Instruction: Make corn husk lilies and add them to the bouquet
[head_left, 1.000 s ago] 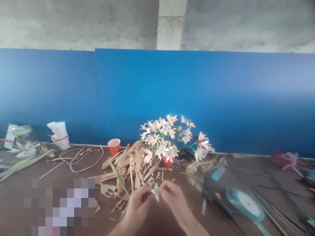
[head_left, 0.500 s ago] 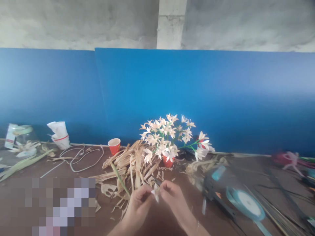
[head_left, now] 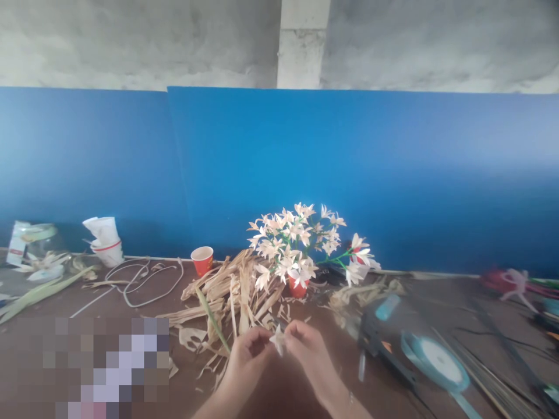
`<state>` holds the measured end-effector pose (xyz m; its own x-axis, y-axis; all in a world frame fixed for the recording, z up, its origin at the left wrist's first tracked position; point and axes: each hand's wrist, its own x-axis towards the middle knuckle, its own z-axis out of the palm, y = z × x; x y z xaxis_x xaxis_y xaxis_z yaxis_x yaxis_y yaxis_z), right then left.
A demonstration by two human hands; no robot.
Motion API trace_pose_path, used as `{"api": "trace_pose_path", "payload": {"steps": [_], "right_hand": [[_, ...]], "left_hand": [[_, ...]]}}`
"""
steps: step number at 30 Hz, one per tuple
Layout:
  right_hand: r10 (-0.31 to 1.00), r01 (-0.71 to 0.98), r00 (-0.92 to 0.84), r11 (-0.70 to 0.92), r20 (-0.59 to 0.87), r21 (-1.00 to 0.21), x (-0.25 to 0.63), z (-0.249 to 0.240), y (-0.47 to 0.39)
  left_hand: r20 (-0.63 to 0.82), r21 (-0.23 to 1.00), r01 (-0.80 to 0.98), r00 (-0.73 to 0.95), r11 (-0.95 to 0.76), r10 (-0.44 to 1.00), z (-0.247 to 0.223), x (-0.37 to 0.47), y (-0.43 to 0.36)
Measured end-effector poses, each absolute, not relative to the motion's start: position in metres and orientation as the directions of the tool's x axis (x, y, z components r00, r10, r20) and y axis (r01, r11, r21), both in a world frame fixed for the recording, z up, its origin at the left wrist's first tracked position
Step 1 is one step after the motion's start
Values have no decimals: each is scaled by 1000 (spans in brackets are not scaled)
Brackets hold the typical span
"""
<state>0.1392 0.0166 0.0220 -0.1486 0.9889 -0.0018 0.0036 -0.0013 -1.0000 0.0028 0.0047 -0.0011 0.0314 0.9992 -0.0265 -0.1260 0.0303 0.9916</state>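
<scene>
Between my fingertips sits a small white husk flower (head_left: 278,340), its pointed petals spread toward me. My left hand (head_left: 251,356) pinches it from the left, and my right hand (head_left: 306,348) pinches its right side. Both hands are closed, and the flower's base is hidden behind the fingers. Just beyond them lies a heap of dry corn husks (head_left: 222,285). Farther back, a bunch of white husk flowers (head_left: 288,241) on green stems stands in a red paper cup (head_left: 299,287).
Another red paper cup (head_left: 202,262) stands behind the husks. At left are a white cable (head_left: 131,291) and a white cup with tissue (head_left: 107,247). To the right lie a black glue gun (head_left: 379,343) and a pale blue ribbon roll (head_left: 439,361). A blue partition (head_left: 279,157) closes the back.
The small flower has turned in my fingers, from hanging downward to facing me with its petals spread. My hands have stayed in nearly the same place.
</scene>
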Motion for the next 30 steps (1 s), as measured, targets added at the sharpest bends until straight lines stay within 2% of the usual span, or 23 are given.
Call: {"api": "trace_pose_path", "payload": {"steps": [5,8,12,15,19,23,30], "right_hand": [[988,-37,-152,-32,-26,-999,138,25,15],[987,-151,-153,-73,-50,-986,139,26,17],[984,-263,-164,-114,-72,-958,144,24,21],[984,-267,-161,-118,-76,-957,145,24,22],[975,-228,-167,-181,-145,-957,142,22,20],[971,-197,-174,-199,-166,-960,140,18,20],[965,-146,-162,-230,-206,-962,138,13,19]], "left_hand": [[24,994,-106,-10,-24,1000,-6,1,8],[98,989,-111,-36,-101,995,-10,-1,8],[118,974,-198,11,-113,993,-5,-4,5],[152,969,-188,-59,-161,987,-1,-6,3],[234,972,17,-94,-233,968,-4,-8,6],[372,887,301,-14,-351,928,-11,-9,8],[433,779,484,45,-398,900,-12,-9,6]]}}
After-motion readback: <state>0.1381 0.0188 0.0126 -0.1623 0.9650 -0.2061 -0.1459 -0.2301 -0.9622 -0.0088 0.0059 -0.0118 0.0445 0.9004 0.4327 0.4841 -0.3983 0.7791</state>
